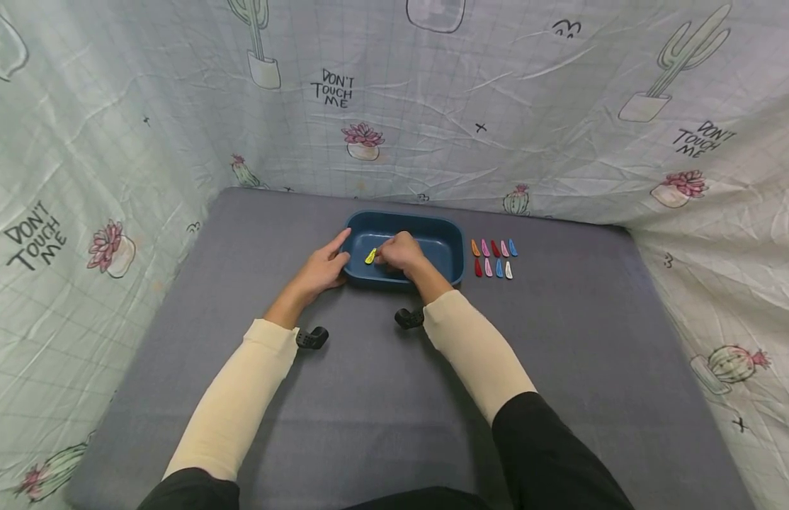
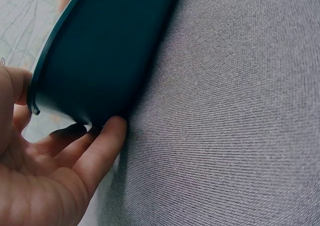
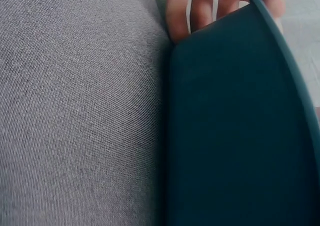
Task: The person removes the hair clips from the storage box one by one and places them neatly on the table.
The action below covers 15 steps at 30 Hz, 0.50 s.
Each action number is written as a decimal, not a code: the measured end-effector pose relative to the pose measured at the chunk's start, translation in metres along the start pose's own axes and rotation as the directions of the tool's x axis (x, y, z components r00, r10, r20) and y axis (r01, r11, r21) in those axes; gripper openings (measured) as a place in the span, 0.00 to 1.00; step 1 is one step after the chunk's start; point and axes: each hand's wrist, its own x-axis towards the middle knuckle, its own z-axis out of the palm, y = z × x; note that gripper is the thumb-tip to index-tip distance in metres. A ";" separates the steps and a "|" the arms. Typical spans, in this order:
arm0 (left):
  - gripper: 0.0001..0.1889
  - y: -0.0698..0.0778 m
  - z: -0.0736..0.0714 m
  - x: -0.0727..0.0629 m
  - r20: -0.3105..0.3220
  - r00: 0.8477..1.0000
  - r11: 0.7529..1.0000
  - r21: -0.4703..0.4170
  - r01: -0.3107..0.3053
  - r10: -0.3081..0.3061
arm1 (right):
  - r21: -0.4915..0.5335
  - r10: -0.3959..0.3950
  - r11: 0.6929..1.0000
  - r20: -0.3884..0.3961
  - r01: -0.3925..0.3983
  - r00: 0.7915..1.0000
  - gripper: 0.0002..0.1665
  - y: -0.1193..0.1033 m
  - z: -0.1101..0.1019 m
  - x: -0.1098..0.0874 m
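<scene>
A dark blue rectangular tub (image 1: 461,244) sits on the grey table. My left hand (image 1: 321,269) holds its left end; in the left wrist view, the thumb is at the rim (image 2: 34,93) and the fingers rest against the outer wall low down. My right hand (image 1: 404,253) reaches into the tub with bent fingers pointing down. Its fingertips are hidden, so whether they pinch anything does not show. Just left of them a yellow hair clip (image 1: 370,256) lies on the tub's floor. The right wrist view shows the tub's outer wall (image 3: 225,110) and the left fingers.
Right of the tub, several hair clips lie in two rows, among them an orange clip (image 1: 475,248), a blue clip (image 1: 512,247), a red clip (image 1: 478,268) and a white clip (image 1: 508,270). A printed cloth (image 1: 420,92) hangs behind the table (image 1: 369,411).
</scene>
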 end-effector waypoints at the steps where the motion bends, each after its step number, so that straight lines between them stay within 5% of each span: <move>1: 0.33 0.000 0.000 0.000 0.001 1.000 1.000 -0.003 0.002 -0.002 | -0.011 0.000 1.000 -0.002 0.000 1.000 0.15 0.000 0.001 0.001; 8: 0.33 0.001 0.001 -0.001 0.003 1.000 1.000 -0.004 0.005 -0.005 | -0.133 -0.049 0.990 -0.058 0.041 0.997 0.13 -0.001 0.008 0.005; 15: 0.33 0.001 0.001 -0.001 0.002 1.000 1.000 -0.005 0.002 -0.002 | -0.310 -0.119 0.948 -0.134 0.073 0.984 0.05 -0.001 0.013 0.012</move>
